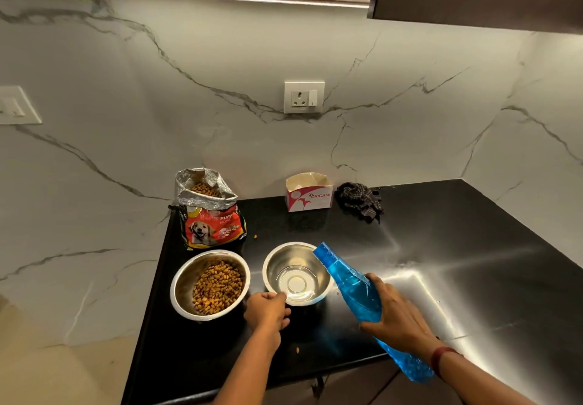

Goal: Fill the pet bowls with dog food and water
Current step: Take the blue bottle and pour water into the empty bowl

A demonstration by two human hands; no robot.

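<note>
Blue bottle is tilted. Its long axis runs from the front edge of the counter toward the middle, and the mouth end points at and overlaps the right rim of the steel bowl. Right hand wraps the bottle's midsection, fingers curled round it. Left hand pinches the steel bowl's near rim. Second bowl, holding kibble, stands just beside it toward the left edge. Opened dog-food bag stands behind that bowl. Carton and crumpled cloth sit along the back edge.
</note>
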